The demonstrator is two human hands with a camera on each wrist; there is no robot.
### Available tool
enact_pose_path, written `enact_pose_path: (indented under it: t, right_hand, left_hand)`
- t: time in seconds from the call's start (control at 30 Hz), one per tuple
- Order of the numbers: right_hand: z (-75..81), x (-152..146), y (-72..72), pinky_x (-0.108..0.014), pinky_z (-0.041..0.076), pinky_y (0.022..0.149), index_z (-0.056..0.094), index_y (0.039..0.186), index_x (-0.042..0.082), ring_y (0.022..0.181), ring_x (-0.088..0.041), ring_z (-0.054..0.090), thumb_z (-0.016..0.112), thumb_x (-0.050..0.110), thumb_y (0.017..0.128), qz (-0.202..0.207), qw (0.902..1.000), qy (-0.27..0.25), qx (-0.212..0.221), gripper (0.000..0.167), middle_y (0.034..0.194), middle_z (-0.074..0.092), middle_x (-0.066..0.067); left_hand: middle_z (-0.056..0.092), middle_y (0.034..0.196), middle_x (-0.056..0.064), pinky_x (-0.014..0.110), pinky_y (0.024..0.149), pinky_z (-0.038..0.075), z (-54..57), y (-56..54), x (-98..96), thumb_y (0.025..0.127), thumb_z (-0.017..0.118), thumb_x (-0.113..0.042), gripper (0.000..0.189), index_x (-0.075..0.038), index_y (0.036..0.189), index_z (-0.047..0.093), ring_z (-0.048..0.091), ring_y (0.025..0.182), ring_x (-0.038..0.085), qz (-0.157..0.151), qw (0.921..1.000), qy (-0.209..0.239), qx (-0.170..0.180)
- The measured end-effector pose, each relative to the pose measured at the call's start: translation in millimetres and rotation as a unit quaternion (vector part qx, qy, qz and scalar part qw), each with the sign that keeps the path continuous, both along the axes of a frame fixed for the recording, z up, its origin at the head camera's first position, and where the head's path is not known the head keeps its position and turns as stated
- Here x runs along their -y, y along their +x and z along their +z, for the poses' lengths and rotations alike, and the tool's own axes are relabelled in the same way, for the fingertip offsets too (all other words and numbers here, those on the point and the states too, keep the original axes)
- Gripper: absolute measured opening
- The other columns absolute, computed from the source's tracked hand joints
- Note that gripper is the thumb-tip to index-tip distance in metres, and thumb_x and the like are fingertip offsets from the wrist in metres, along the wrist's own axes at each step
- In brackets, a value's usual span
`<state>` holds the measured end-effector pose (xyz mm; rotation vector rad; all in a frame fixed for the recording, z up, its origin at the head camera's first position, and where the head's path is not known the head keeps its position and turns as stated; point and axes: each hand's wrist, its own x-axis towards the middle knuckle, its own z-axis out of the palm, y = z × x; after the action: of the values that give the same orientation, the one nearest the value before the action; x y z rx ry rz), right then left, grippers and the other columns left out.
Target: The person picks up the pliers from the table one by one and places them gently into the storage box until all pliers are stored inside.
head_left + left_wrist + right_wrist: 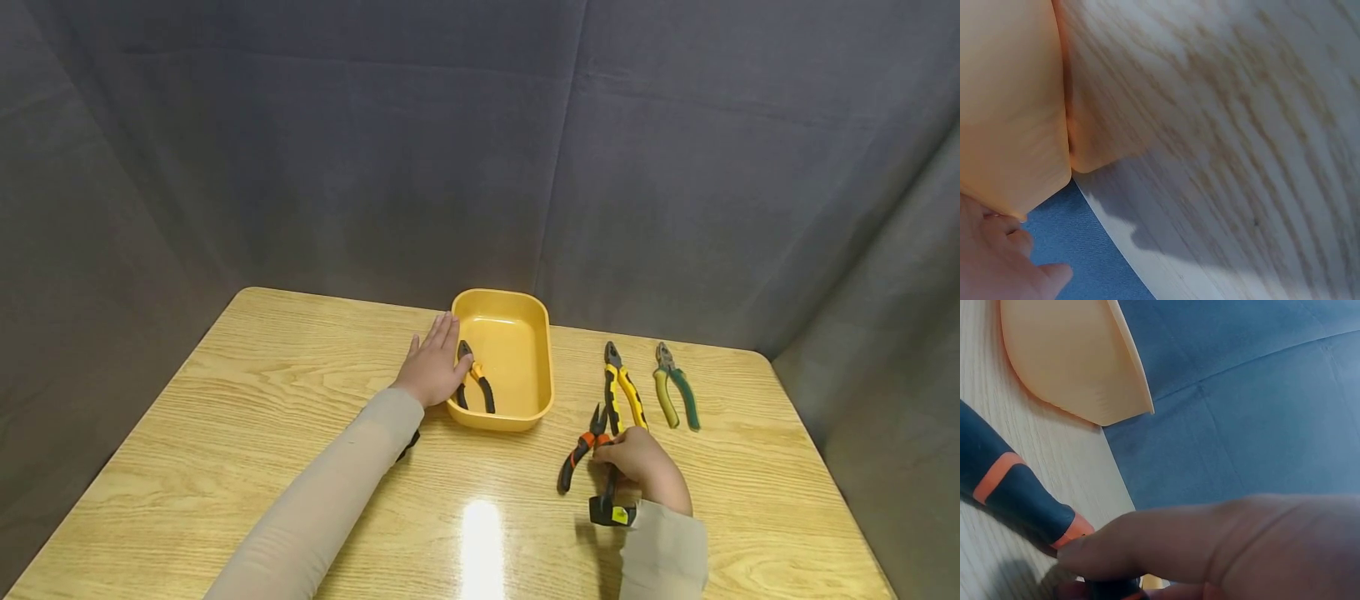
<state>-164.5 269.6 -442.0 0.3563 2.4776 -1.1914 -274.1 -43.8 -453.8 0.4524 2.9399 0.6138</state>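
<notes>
My left hand (pixel 435 371) lies with straight fingers along the left rim of a yellow plastic tray (pixel 517 375). Inside that tray, near its left wall, is a pair of pliers (pixel 487 393) with black and orange-yellow handles. With thumb and fingers my right hand (pixel 648 468) pinches a handle of the black-and-orange long-nose pliers (pixel 576 460), whose handles are spread apart; the other handle is partly hidden. In the right wrist view the thumb presses by the orange band of the pliers (pixel 1025 494).
Just beyond the right hand lie yellow-and-black pliers (pixel 632 397). Farther right are pliers with green and yellow-green handles (pixel 684 390). All stand on a wood-grain table (pixel 247 433), with grey curtains (pixel 360 183) behind and at the sides.
</notes>
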Motion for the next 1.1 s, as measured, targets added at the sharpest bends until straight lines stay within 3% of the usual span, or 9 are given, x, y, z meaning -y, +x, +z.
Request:
enact_pose_path:
  t: [0.27, 0.47, 0.7, 1.1]
  right_hand:
    - [-0.9, -2.0, 1.4, -0.035, 0.056, 0.058, 0.069, 0.074, -0.008, 0.049, -0.019, 0.062, 0.062, 0.006, 0.097, 0.009, 0.9991, -0.042, 0.006, 0.028, 0.056, 0.063, -0.009]
    - [-2.4, -2.1, 1.2, -0.030, 0.054, 0.055, 0.069, 0.072, -0.008, 0.048, -0.016, 0.061, 0.063, 0.004, 0.094, -0.015, 0.9972, -0.072, 0.010, 0.025, 0.057, 0.064, -0.009]
    - [-3.9, -3.3, 1.6, -0.031, 0.053, 0.056, 0.068, 0.090, -0.016, 0.050, -0.016, 0.057, 0.059, 0.002, 0.097, -0.050, 0.9858, -0.154, 0.047, 0.021, 0.061, 0.062, -0.012]
    - [-4.4, -6.1, 1.7, -0.032, 0.054, 0.056, 0.067, 0.094, -0.016, 0.051, -0.018, 0.059, 0.058, 0.004, 0.101, -0.031, 0.9864, -0.153, 0.053, 0.023, 0.062, 0.063, -0.011]
  left_hand:
    - [-0.002, 0.170, 0.008, 0.054, 0.124, 0.004, -1.9, -1.2, -0.2, 0.110, 0.032, -0.044, 0.071, -0.007, 0.163, 0.003, -0.005, 0.156, 0.022, 0.002, 1.0000, 0.003, 0.001]
    - [0.000, 0.171, 0.009, 0.055, 0.124, 0.006, -5.5, -3.0, 0.3, 0.110, 0.033, -0.045, 0.072, -0.007, 0.163, 0.004, -0.004, 0.156, 0.023, 0.004, 1.0000, 0.005, -0.007]
    - [0.000, 0.171, 0.009, 0.055, 0.124, 0.006, -6.7, -3.5, 0.2, 0.110, 0.033, -0.045, 0.072, -0.007, 0.163, 0.004, -0.003, 0.156, 0.023, 0.005, 1.0000, 0.004, -0.007]
    - [0.000, 0.171, 0.008, 0.056, 0.124, 0.006, -9.1, -5.8, -0.3, 0.109, 0.036, -0.045, 0.073, -0.008, 0.163, 0.004, -0.003, 0.156, 0.022, 0.005, 0.9998, 0.011, -0.013]
